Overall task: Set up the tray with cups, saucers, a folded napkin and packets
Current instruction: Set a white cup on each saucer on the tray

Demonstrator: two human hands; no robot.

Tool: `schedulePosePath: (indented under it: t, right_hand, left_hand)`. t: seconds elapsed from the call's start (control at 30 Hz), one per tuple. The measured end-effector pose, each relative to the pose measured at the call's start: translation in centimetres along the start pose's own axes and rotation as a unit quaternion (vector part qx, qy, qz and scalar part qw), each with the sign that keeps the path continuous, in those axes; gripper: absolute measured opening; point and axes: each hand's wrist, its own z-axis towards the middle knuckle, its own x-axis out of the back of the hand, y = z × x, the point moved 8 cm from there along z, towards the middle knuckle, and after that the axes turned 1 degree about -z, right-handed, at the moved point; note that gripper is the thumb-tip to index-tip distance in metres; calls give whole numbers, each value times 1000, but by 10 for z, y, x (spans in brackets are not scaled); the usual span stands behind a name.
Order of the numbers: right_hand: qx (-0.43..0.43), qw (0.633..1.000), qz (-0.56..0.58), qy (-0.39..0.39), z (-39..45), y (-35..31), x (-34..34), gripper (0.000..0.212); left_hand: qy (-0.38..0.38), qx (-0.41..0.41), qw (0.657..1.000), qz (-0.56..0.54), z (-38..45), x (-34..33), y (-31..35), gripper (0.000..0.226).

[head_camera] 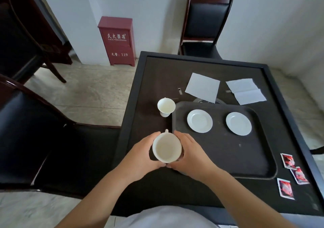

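In the lower middle of the frame the left hand [140, 155] and the right hand [190, 153] are curled around one white cup [166, 149] from both sides, and the cup is held just to the left of the dark tray [263, 166], above the bench [150, 80]. The second cup [166, 106] stands alone on the bench, touching or almost touching the upper left corner of the tray. Two saucers, the left saucer [199, 121] and the right saucer [238, 123], already lie on the tray and both are empty. So I judge that the saucer step is done and the cups are only beginning. Two napkins [202, 87] lie unfolded at the upper right beyond the tray, and three packets [288, 161] wait at the lower right beside it; none of these is on the tray yet.
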Motion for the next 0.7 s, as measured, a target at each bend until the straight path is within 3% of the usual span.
schedulePosePath:
  t: [0.43, 0.7]
  right_hand:
    - [-48, 997, 43, 45, -54, 58, 37, 93]
    - [-29, 997, 49, 43, -80, 115, 83, 95]
  left_hand:
    - [-79, -30, 996, 24, 20, -68, 44, 92]
    - [-62, -16, 998, 24, 38, -125, 96, 92]
